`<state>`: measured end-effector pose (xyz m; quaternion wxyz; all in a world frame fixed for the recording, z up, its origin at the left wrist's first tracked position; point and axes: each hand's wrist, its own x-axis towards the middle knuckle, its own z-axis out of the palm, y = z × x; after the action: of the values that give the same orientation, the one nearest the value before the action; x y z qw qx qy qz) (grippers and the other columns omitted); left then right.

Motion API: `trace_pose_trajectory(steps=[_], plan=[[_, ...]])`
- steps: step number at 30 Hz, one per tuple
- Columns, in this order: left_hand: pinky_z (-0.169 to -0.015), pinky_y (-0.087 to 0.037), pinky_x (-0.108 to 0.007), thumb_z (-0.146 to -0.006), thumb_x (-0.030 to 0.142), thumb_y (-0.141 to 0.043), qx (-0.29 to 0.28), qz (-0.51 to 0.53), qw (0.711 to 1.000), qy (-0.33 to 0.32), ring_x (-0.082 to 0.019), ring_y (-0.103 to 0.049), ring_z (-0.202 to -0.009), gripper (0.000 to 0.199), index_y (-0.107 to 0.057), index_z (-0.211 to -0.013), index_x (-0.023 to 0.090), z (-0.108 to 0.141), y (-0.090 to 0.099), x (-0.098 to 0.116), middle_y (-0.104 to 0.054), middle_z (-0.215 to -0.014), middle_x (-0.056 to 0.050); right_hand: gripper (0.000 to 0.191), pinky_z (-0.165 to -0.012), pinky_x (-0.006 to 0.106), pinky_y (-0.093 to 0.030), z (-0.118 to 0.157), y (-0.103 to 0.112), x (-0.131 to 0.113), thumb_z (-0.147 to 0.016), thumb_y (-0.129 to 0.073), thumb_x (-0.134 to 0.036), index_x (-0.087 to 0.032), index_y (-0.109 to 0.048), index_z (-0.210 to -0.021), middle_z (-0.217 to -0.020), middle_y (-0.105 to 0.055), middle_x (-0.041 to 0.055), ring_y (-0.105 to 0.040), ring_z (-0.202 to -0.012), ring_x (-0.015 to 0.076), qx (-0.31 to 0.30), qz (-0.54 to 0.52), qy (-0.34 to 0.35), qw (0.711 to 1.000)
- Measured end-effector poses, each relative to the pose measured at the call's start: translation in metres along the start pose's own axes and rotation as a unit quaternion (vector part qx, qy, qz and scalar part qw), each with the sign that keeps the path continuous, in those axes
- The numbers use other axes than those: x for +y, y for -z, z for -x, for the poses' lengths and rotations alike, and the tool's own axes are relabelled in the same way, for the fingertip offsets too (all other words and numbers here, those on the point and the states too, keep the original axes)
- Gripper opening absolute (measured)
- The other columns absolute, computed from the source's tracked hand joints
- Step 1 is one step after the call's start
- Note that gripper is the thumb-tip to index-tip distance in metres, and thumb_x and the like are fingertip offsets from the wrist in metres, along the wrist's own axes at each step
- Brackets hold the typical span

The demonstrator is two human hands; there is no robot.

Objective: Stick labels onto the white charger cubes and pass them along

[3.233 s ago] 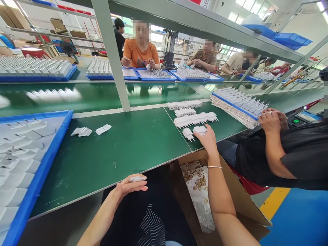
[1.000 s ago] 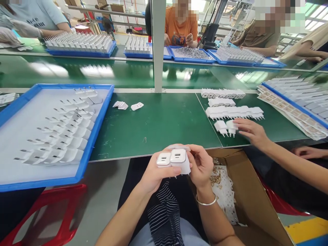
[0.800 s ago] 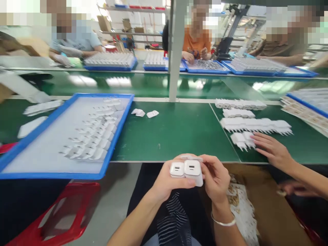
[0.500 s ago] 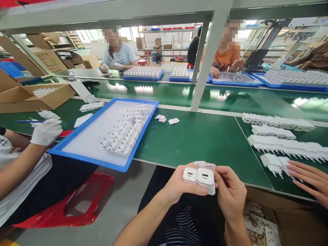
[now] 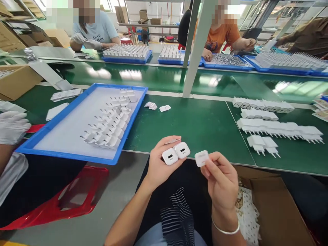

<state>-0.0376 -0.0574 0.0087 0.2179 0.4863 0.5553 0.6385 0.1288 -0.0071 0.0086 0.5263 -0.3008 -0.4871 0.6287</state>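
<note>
My left hand (image 5: 160,165) holds two white charger plugs (image 5: 176,153) side by side, their port faces up, just off the near edge of the green bench (image 5: 194,126). My right hand (image 5: 220,177) pinches a third white plug (image 5: 201,158) between thumb and fingers, a little apart from the pair. A blue tray (image 5: 77,128) to the left carries rows of white plugs lying on their sides (image 5: 110,124).
More white plugs lie in rows (image 5: 276,128) at the right of the bench. An open cardboard box (image 5: 274,208) stands by my right leg. A co-worker's gloved hand (image 5: 11,126) is at the far left. Other people work across the conveyor (image 5: 153,77). Small white covers (image 5: 157,107) lie mid-bench.
My right hand has drawn one plug away from the stack held in my left. The view has tilted down, and the neighbour's hand at the right has left the view.
</note>
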Motion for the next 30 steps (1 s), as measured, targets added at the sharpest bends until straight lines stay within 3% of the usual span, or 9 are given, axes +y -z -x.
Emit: trace_pose_trajectory(steps=[12,22,30], plan=[[-0.094,-0.064,-0.032,-0.077,0.013,-0.083,0.003,-0.073,0.991,-0.116,-0.021,-0.073,-0.108,0.043,-0.075,-0.118,0.021,0.001,0.000,0.001,-0.073,-0.124,-0.009,0.023,-0.047,0.018,-0.029,-0.009,-0.024,-0.003,-0.090,-0.074,-0.030,-0.018,-0.064,-0.073,-0.059,-0.047,-0.0058,-0.037,-0.052,0.0054,-0.072,0.032,-0.061,0.995],[-0.097,-0.061,-0.025,-0.077,0.008,-0.081,-0.010,-0.104,0.982,-0.160,-0.018,-0.073,-0.109,0.043,-0.073,-0.119,0.016,0.002,0.002,-0.001,-0.072,-0.124,-0.011,0.026,-0.044,0.017,-0.027,-0.006,-0.020,-0.004,-0.092,-0.073,-0.032,-0.019,-0.060,-0.073,-0.054,-0.045,-0.0069,-0.036,-0.048,0.0047,-0.085,0.008,-0.123,0.989],[-0.098,-0.060,-0.026,-0.078,0.005,-0.079,-0.031,-0.125,0.971,-0.203,-0.018,-0.072,-0.111,0.043,-0.071,-0.119,0.013,0.002,0.005,0.001,-0.072,-0.124,-0.013,0.028,-0.041,0.016,-0.024,-0.007,-0.016,-0.012,-0.090,-0.074,-0.032,-0.018,-0.058,-0.071,-0.051,-0.047,-0.0072,-0.035,-0.044,0.0036,-0.100,0.002,-0.178,0.979]])
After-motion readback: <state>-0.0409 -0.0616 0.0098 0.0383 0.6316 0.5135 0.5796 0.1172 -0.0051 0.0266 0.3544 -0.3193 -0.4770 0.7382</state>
